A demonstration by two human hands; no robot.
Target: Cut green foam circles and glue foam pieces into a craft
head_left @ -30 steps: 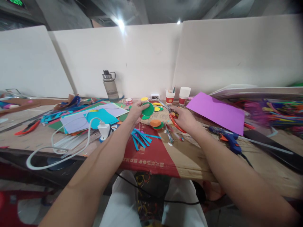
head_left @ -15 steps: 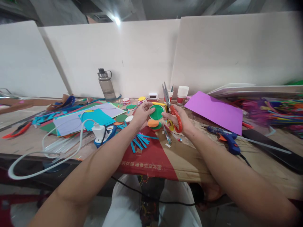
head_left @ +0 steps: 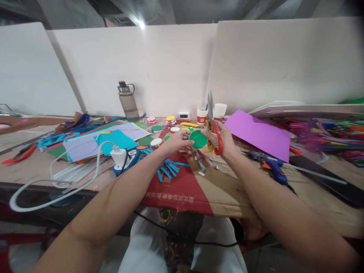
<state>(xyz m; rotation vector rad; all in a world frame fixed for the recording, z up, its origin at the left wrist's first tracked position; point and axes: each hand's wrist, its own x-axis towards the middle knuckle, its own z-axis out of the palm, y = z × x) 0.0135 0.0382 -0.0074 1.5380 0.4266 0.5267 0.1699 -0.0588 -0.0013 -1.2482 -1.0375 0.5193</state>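
A green paper disc [head_left: 198, 139] is pinched by the left hand [head_left: 178, 141] above the cluttered tabletop [head_left: 227, 189], while red-handled scissors [head_left: 215, 129] are gripped in the right hand [head_left: 223, 141], blades upward. With fingertips so near the blades, a nick could be risked, or a crooked cut.

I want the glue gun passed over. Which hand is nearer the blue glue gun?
Right. The right hand, holding red scissors, is just left of the glue gun; the left hand, holding the green disc, sits farther left.
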